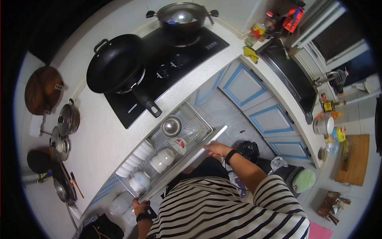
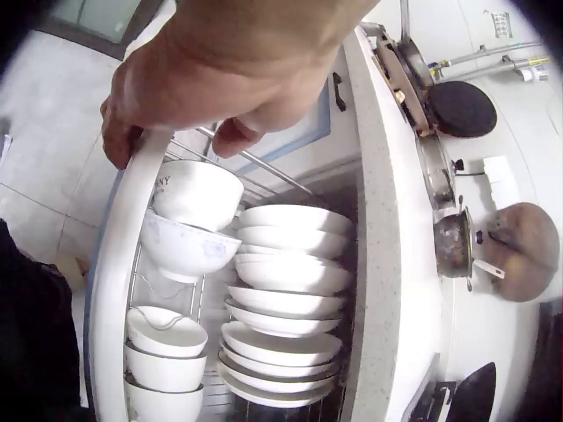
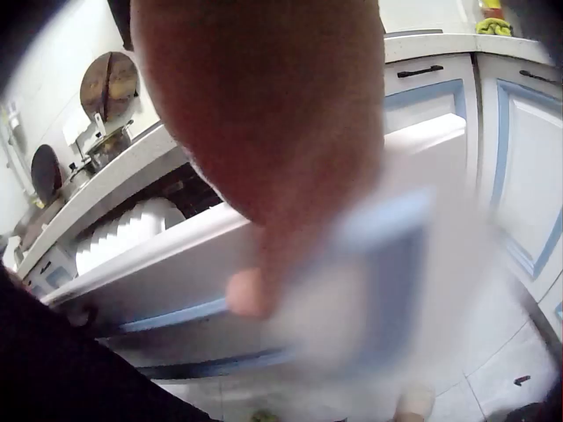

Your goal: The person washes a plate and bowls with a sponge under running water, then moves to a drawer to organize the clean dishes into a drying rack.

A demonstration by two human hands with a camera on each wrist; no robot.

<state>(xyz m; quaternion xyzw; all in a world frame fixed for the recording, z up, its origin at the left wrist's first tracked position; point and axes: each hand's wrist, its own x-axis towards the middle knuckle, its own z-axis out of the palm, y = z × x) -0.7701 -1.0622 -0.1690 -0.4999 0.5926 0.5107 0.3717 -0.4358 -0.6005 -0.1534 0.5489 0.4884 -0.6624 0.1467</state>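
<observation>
A pulled-out drawer stands below the hob, its white drawer front (image 1: 217, 136) facing the person. My left hand (image 1: 141, 207) grips the top edge near the left end; in the left wrist view its fingers hook over the outside, thumb inside. At the right end, my right hand (image 1: 218, 149) holds the same edge. In the right wrist view its thumb (image 3: 249, 293) lies against the outer face, while the other fingers are hidden. Inside are white plates (image 2: 290, 272) standing in a row, white bowls (image 2: 167, 365), a patterned bowl (image 1: 139, 182) and a metal bowl (image 1: 171, 126).
Above the drawer runs the white countertop (image 1: 93, 131) with a black wok (image 1: 115, 59) on the hob, its handle jutting over the front edge. A steel pot (image 1: 183, 20) stands behind. Black bags (image 1: 248, 149) and a bin with a green lid (image 1: 304, 180) are on the floor at right.
</observation>
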